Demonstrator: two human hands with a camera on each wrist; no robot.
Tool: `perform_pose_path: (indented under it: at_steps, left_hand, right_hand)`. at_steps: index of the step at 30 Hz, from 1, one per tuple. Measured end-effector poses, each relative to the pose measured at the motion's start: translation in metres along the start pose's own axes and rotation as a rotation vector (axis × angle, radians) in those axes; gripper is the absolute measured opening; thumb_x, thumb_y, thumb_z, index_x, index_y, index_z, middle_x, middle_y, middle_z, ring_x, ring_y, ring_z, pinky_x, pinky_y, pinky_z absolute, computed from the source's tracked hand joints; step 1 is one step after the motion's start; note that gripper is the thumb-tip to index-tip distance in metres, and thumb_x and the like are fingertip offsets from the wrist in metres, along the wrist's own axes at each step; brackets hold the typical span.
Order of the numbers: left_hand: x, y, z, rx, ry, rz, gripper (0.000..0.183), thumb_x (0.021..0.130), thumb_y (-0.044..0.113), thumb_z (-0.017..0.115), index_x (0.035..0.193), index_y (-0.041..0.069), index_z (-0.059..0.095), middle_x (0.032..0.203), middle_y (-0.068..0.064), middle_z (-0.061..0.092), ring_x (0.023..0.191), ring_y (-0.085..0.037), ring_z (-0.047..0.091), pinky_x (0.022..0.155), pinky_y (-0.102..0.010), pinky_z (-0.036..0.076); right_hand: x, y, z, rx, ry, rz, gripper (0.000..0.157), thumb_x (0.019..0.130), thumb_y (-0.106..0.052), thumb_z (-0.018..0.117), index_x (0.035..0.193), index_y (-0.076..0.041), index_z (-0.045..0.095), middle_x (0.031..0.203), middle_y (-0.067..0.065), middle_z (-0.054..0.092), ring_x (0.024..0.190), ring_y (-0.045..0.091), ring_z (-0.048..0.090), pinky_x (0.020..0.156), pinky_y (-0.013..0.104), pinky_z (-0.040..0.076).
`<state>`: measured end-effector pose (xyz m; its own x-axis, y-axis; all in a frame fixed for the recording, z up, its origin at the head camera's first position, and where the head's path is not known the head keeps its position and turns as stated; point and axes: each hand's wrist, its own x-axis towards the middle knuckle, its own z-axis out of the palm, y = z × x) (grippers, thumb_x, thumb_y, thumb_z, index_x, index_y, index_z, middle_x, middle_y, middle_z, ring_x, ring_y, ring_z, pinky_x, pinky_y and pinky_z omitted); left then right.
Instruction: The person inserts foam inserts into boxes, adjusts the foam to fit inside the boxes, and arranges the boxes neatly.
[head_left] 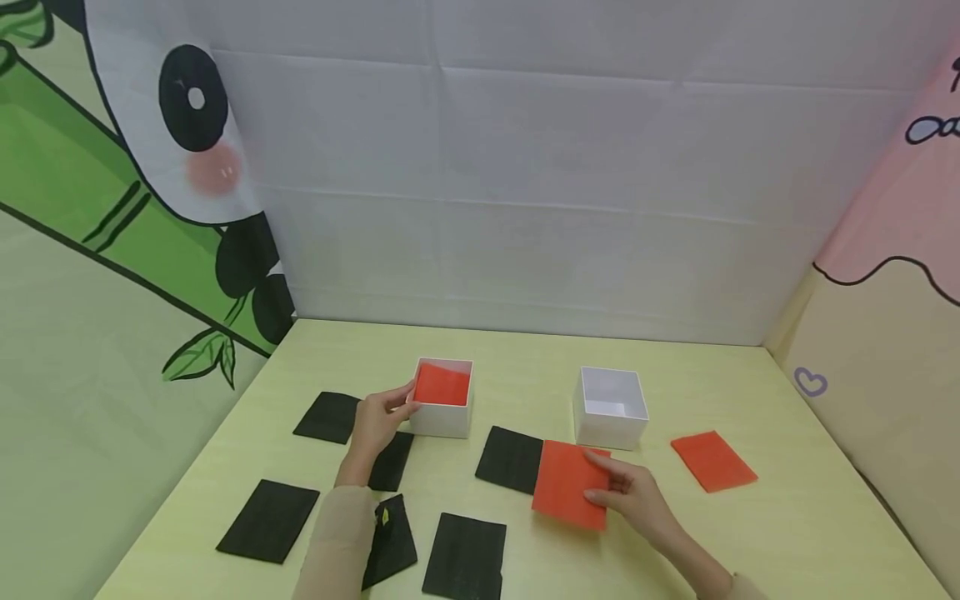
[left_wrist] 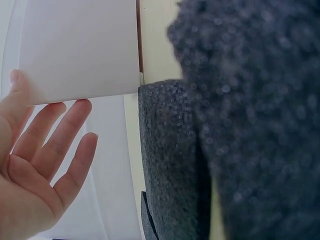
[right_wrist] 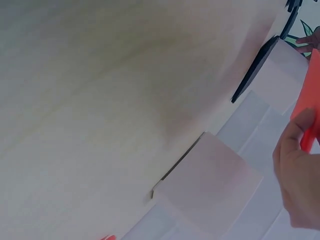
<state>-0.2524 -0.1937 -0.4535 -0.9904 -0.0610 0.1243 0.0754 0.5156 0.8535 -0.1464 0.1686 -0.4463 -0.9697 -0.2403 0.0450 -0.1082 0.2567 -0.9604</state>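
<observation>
My left hand (head_left: 378,422) grips the left white box (head_left: 441,422) at its left side, thumb near the front corner. The wrist view shows my left hand (left_wrist: 45,160) with thumb and fingertips at the edge of the box's white wall (left_wrist: 80,50). Inside that box sits a red square sheet (head_left: 442,385), leaning up to the rim. My right hand (head_left: 633,498) pinches another red foam-like square (head_left: 568,483) by its right edge, raised over the table and overlapping a black square (head_left: 510,459) in the head view. The right wrist view catches only part of this red square (right_wrist: 306,95).
A second white box (head_left: 611,408) stands behind my right hand, its inside bare. One red square (head_left: 714,461) lies at the right. Several black squares are spread over the left and front, among them one at far left (head_left: 267,521) and one in front (head_left: 465,556). Fabric walls (head_left: 525,208) border the table.
</observation>
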Motion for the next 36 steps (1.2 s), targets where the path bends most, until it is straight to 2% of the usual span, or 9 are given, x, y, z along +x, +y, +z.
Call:
perform_pose_path:
  at_steps: [7,13,19,24,32,36]
  left_hand:
    - [0.0,-0.001,-0.001,-0.001,0.004,-0.01,0.047,0.077,0.018,0.069,0.121,0.011,0.057,0.114,-0.018,0.057,0.092,-0.028,0.061,0.075,-0.037,0.049]
    - [0.001,-0.001,-0.002,-0.001,0.004,0.014,0.048,0.076,0.019,0.07,0.121,0.01,0.057,0.113,-0.018,0.057,0.092,-0.028,0.061,0.073,-0.036,0.05]
    - [0.0,0.0,-0.004,-0.003,-0.022,0.0,0.048,0.076,0.019,0.07,0.121,0.011,0.057,0.117,-0.017,0.055,0.092,-0.027,0.061,0.075,-0.037,0.05]
    - [0.001,0.0,-0.005,-0.016,-0.038,0.0,0.049,0.076,0.02,0.07,0.122,0.01,0.056,0.118,-0.018,0.055,0.092,-0.027,0.061,0.077,-0.039,0.049]
    - [0.002,0.0,-0.004,-0.03,-0.043,-0.006,0.05,0.076,0.021,0.071,0.122,0.01,0.056,0.116,-0.017,0.056,0.092,-0.026,0.061,0.077,-0.039,0.048]
    - [0.002,-0.001,-0.004,-0.032,-0.051,-0.018,0.051,0.075,0.023,0.071,0.123,0.012,0.055,0.115,-0.016,0.057,0.092,-0.025,0.062,0.079,-0.039,0.047]
  right_hand:
    - [0.02,-0.01,0.009,0.03,0.001,-0.06,0.055,0.075,0.003,0.067,0.124,0.012,0.044,0.107,0.029,0.054,0.082,0.016,0.061,0.068,0.025,0.05]
    - [0.033,-0.015,0.01,0.045,0.015,-0.085,0.054,0.076,0.004,0.066,0.125,0.012,0.044,0.108,0.029,0.054,0.082,0.017,0.061,0.068,0.025,0.05]
    - [0.044,-0.023,0.012,0.068,0.029,-0.083,0.053,0.077,0.003,0.065,0.126,0.009,0.044,0.109,0.026,0.055,0.085,0.024,0.06,0.07,0.026,0.05]
    - [0.055,-0.025,0.015,0.074,0.066,-0.076,0.053,0.076,0.005,0.066,0.125,0.006,0.047,0.107,0.025,0.056,0.084,0.024,0.06,0.07,0.025,0.05]
    - [0.074,-0.029,0.024,0.118,0.065,-0.047,0.052,0.077,0.001,0.066,0.127,0.001,0.049,0.112,0.023,0.055,0.091,0.027,0.059,0.074,0.025,0.049]
    - [0.083,-0.034,0.032,0.16,0.033,-0.043,0.052,0.08,0.002,0.064,0.128,0.002,0.046,0.116,0.024,0.053,0.095,0.027,0.057,0.076,0.026,0.049]
